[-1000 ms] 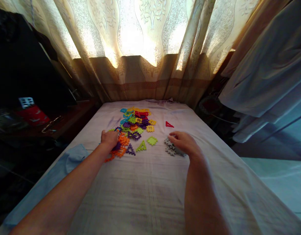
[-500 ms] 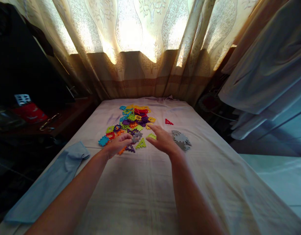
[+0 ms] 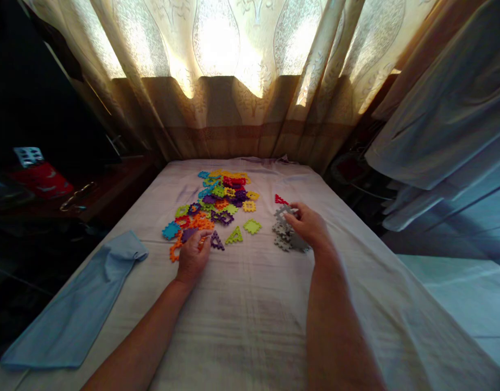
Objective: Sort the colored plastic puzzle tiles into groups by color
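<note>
Between the thumb and fingers of my right hand [image 3: 309, 224] is a grey square interlocking tile [image 3: 281, 214] with toothed edges. It hangs over a small grey tile pile [image 3: 283, 239], which the hand partly covers. My left hand [image 3: 192, 259] is closed, fingertips bent together, at the near edge of the coloured tile heap [image 3: 221, 203]; whatever its fingers hold, if anything, is hidden. Close by lie a purple triangle tile [image 3: 217, 241], a purple tile [image 3: 188, 234] and an orange tile [image 3: 175, 252]. A green triangle tile [image 3: 234, 235] and a green square tile [image 3: 252, 226] lie between my hands.
A red triangle tile [image 3: 280, 200] lies beyond my right hand. Folded light-blue cloth [image 3: 82, 298] covers the left side of the sheeted bed [image 3: 241, 315]. Curtains [image 3: 233, 125] hang behind, white clothes [image 3: 432, 125] at the right. A dark side table [image 3: 107, 201] stands left.
My right hand has moved right to the grey pile and now holds a grey tile. The grey tile by my left hand is gone from there; that hand has shifted slightly nearer.
</note>
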`<state>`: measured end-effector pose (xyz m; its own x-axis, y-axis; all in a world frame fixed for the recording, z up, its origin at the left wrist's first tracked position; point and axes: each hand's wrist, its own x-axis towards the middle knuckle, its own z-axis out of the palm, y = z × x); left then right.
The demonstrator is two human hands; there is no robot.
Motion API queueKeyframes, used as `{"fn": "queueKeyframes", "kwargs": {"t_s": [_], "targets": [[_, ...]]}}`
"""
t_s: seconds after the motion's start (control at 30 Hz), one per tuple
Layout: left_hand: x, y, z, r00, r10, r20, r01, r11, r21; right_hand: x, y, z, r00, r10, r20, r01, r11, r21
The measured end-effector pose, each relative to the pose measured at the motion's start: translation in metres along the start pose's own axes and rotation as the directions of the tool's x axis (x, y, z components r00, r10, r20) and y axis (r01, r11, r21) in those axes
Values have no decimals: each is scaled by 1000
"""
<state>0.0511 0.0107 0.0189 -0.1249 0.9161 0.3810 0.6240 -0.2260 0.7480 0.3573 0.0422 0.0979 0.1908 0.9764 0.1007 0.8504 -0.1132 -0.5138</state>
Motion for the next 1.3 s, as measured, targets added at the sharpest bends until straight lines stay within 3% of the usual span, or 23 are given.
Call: {"fn": "queueKeyframes", "kwargs": {"t_s": [0.13,0.3,0.43,0.53,0.7,0.8,1.3], "targets": [[-9,-9,-11,992,106,-67,-92,978,188,3,21,-7,990,139,-24,-141,984,-112],[-9,-9,-10,981,186,-55,-172,965,200,2,31,-4,968,252,-10,-248,944,-218],[-8,-13,-7,986,153,-62,-141,976,164,-1,31,8,983,157,-100,-177,954,-241],[-6,-17,-7,991,112,-72,-100,984,149,-11,26,23,993,91,-71,-107,958,-267],[-4,-19,-5,988,135,-72,-128,987,93,-36,22,50,1000,-4,23,12,930,-368],[-2,-21,-4,983,151,-102,-148,988,35,-40,24,62,999,-36,-8,29,911,-410],[0,-31,1,988,93,-127,-100,994,-48,22,35,71,990,26,-137,-86,886,-456]]}}
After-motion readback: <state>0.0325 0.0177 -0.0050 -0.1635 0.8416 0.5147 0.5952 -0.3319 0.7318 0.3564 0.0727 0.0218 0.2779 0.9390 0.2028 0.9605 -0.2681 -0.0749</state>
